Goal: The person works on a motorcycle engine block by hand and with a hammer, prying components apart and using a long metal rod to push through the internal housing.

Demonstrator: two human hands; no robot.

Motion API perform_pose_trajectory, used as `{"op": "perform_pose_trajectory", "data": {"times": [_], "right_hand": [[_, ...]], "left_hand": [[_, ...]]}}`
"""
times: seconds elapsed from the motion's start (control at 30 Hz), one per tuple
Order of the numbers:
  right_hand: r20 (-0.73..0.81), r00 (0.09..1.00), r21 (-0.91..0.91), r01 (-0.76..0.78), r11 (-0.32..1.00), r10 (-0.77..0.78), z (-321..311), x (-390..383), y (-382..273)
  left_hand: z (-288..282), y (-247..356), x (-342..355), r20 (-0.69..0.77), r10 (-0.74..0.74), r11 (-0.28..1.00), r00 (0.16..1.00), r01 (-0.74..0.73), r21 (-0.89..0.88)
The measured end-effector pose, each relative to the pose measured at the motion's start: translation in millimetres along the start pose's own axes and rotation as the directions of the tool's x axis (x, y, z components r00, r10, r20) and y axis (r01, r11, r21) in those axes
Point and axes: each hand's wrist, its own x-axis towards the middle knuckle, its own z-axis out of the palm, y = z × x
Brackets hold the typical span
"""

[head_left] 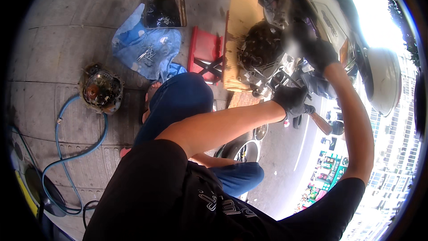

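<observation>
In front of me is a motorbike engine [261, 47] with its side cover off, dark and oily inside. My left hand [292, 100], in a black glove, is at the engine's lower edge by some metal parts. Its fingers are curled closed, but what they hold is hidden. Farther up, my right hand [318, 53], also black-gloved, reaches in beside the engine under the white body panel [332, 11]. Blur and glare hide its fingers. Just past my left hand juts a brown tapered shape [321, 123], perhaps a handle or a forearm.
Cardboard [238, 31] stands beside the engine, next to a red scissor-type stand [207, 56]. A blue cloth [127, 40] carries several loose bolts; a tray [183, 4] of dark oil lies beyond. An oily round engine cover [118, 85] rests by a blue hose [80, 154]. Near my knee sits a round container [253, 151].
</observation>
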Motion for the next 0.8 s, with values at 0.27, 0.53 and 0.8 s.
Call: {"op": "perform_pose_trajectory", "data": {"times": [0.27, 0.53, 0.8], "right_hand": [[-0.097, 0.990, 0.058, 0.108, 0.992, -0.102, 20.8, 3.2, 2.3], [-0.075, 0.995, 0.070, 0.069, 0.995, -0.064, 16.7, -1.2, -13.3], [-0.192, 0.972, 0.066, 0.152, 0.986, -0.137, 33.4, 0.1, -1.4]], "left_hand": [[-3.7, -3.7, 5.5, 0.123, -0.051, 0.997, 0.991, 0.058, -0.054], [1.1, -5.4, 1.2, -0.028, 0.032, 0.999, 0.999, -0.032, 0.019], [-8.3, 2.7, -0.7, 0.070, 0.003, 0.999, 0.998, -0.005, 0.031]]}}
